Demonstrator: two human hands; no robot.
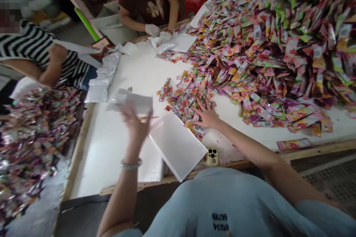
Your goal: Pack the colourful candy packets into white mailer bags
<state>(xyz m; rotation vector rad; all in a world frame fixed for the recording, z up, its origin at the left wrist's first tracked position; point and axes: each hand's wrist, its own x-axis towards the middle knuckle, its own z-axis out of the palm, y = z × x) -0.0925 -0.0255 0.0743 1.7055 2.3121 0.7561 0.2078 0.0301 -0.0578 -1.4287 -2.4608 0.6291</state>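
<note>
My left hand (136,124) is raised over the table and smeared by motion. A white plastic packet (136,102), also blurred, lies across its fingertips; whether the fingers grip it I cannot tell. My right hand (207,114) rests with fingers spread on a small heap of colourful snack-like sachets (183,98). Between my hands a stack of clear plastic bags (178,144) lies slanted near the table's front edge. Under its left side sits another white bag stack (151,164) with a bubbly texture.
A large mound of sachets (256,55) covers the table's right side. Filled white packets (97,89) line the left edge. A phone (213,156) lies by the front edge. Across the table a gloved person (152,29) handles a bag; a striped-shirt person (58,53) works at left beside more sachets (36,133).
</note>
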